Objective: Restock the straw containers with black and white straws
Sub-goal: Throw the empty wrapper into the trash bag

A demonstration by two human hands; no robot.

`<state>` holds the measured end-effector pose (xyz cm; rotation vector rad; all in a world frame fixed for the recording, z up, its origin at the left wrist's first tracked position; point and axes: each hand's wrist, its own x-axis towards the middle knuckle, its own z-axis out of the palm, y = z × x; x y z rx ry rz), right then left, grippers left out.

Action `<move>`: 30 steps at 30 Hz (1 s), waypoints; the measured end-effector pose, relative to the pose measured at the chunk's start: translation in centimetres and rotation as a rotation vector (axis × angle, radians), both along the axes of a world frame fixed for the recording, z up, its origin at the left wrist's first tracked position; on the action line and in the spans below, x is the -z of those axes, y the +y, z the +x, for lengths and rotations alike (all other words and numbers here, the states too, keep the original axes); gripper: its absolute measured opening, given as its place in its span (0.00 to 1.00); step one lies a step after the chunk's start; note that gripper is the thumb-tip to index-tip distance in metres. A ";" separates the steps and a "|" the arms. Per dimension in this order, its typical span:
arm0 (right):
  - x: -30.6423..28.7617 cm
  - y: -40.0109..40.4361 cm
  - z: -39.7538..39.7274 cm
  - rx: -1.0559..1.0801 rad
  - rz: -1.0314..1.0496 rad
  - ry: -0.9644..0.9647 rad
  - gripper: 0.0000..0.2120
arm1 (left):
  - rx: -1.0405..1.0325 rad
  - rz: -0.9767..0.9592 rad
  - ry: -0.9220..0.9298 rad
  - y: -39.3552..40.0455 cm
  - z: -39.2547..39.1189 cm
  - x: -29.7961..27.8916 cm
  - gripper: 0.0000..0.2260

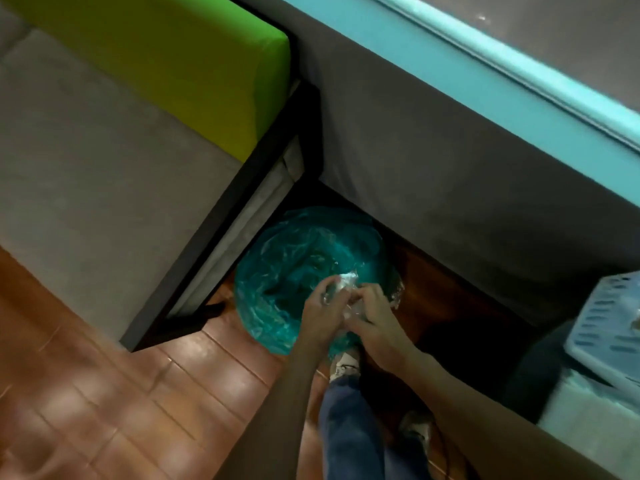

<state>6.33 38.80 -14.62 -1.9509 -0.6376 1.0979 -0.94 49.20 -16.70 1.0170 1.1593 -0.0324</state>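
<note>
Both my hands are stretched down over a round bin lined with a teal plastic bag [277, 271] on the floor. Between them is a crumpled piece of clear plastic wrapping [344, 284]. My left hand [322, 315] grips its left side with curled fingers, and my right hand [375, 315] grips its right side. The wrapping hangs just above the bin's near rim. No straws or straw containers are in view.
A grey bench seat [86, 174] with a green cushion [166, 60] and black frame stands at the left. A grey counter front with a teal edge [485, 64] runs along the right. A pale slotted basket [609, 327] sits at the right edge. My legs and shoes stand on the wooden floor.
</note>
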 end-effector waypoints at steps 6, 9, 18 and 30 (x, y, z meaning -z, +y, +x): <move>4.1 2.9 -0.7 -0.068 -0.045 0.004 0.39 | 0.057 -0.031 0.066 4.2 0.5 5.6 0.06; 6.7 4.2 0.2 -0.151 -0.152 -0.091 0.46 | 0.119 -0.094 0.093 5.0 0.5 8.5 0.08; 16.4 6.1 -0.2 -0.222 -0.321 -0.251 0.40 | 0.036 -0.327 0.078 4.9 0.7 15.9 0.15; 29.2 6.6 2.9 -0.236 -0.414 -0.390 0.08 | 0.337 0.343 0.368 5.3 -4.0 29.5 0.25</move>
